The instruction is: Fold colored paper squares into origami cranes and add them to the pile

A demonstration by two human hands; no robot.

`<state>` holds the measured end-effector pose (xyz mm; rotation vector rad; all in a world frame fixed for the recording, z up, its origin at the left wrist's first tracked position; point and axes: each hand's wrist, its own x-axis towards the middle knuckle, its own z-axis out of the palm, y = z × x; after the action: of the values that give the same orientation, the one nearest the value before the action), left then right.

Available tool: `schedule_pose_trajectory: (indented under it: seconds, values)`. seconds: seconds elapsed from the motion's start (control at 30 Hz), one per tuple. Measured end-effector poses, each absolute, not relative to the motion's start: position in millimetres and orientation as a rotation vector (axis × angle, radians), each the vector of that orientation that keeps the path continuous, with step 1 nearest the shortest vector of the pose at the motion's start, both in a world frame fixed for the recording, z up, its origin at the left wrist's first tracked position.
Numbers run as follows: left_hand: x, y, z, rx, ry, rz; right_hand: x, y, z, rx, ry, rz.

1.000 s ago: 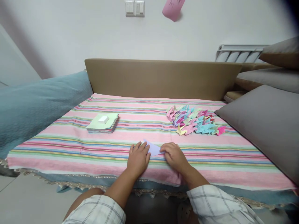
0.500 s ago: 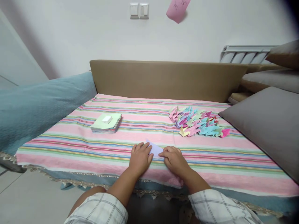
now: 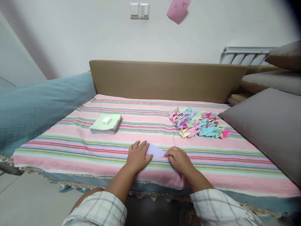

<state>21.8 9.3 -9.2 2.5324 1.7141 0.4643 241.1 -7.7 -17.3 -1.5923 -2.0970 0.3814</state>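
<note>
A folded lavender sheet of paper (image 3: 155, 151) lies on the striped cloth in front of me, its narrow point toward the right. My left hand (image 3: 138, 157) rests flat with fingers spread over the paper's left end, hiding part of it. At the right tip, my right hand (image 3: 178, 158) has its fingers curled and pressed together on the paper's corner. Beyond it to the right stands a cluster of folded paper cranes (image 3: 197, 123) in many colours. To the left is a stack of square paper (image 3: 105, 125), pale green on top, with a small white block (image 3: 106, 120) on it.
The striped cloth (image 3: 70, 138) covers a sofa seat with a brown backrest (image 3: 164, 80). Grey cushions (image 3: 265, 125) pile up on the right, and a blue-covered armrest (image 3: 47, 100) bounds the left. A pink note (image 3: 178, 12) and light switches (image 3: 139, 11) are on the wall.
My right hand has slid right to the paper's tip. My left hand has shifted slightly left, so more of the lavender paper shows between the hands.
</note>
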Motion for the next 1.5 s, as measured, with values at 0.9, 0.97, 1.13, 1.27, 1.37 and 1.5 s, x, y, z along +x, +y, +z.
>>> schedule_pose_trajectory:
  seconds: [0.9,0.97,1.13,1.27,1.37,1.5]
  values:
    - [21,6,-14,2.357,1.659,0.824,236,-5,-19,-1.522,-2.037,0.385]
    - [22,5,-13,2.336,1.637,0.861,235,-4,-19,-1.514,-2.015,0.407]
    - [23,4,-13,2.308,1.518,0.937,235,-3,-21,-1.449,-2.005,0.410]
    - [25,2,-12,2.317,1.453,0.977,235,-1,-23,-1.385,-1.986,0.347]
    - [27,1,-10,2.390,1.427,0.953,236,0,-24,-1.325,-1.977,0.329]
    - [27,-2,-8,2.495,1.350,0.834,238,0,-25,-1.251,-1.997,0.303]
